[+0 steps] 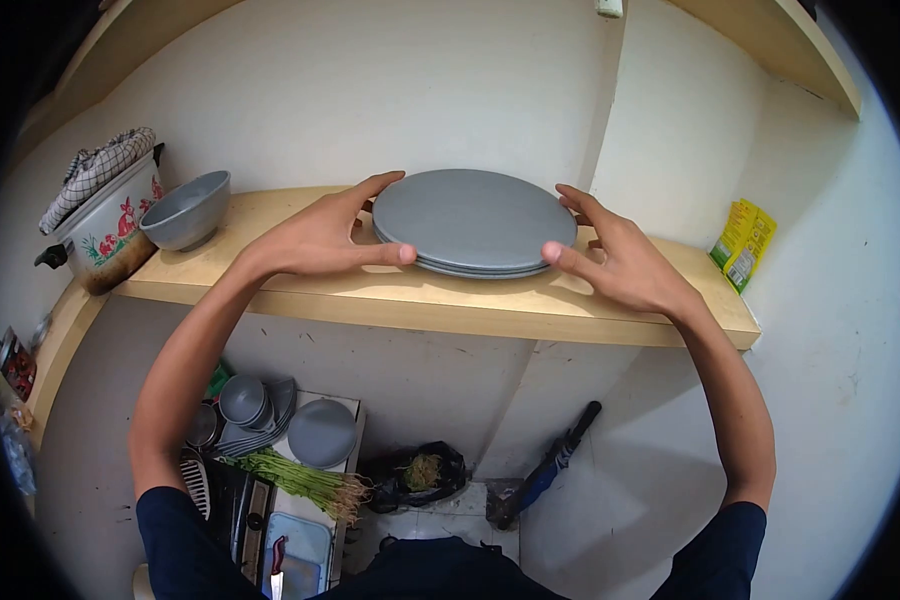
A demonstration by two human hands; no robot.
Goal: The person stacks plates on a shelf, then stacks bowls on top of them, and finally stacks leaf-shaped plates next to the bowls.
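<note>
A stack of round grey plates (475,218) sits on the pale wooden shelf in front of me, their edges showing one above another. My left hand (320,230) grips the stack's left side, its thumb along the near rim and its fingers round toward the back. On the opposite side, my right hand (625,258) holds the rim the same way, thumb in front and fingers behind. To the left of my left hand stands a grey bowl (188,210), slightly tilted in view.
A decorated white pot (105,225) with a checked cloth (100,170) stands at the shelf's left; yellow packets (743,243) lean at its right end. Below are grey bowls (245,400), green vegetables (305,483), a knife (278,565) on a blue tray, and an umbrella (550,468). Another shelf (785,45) hangs above.
</note>
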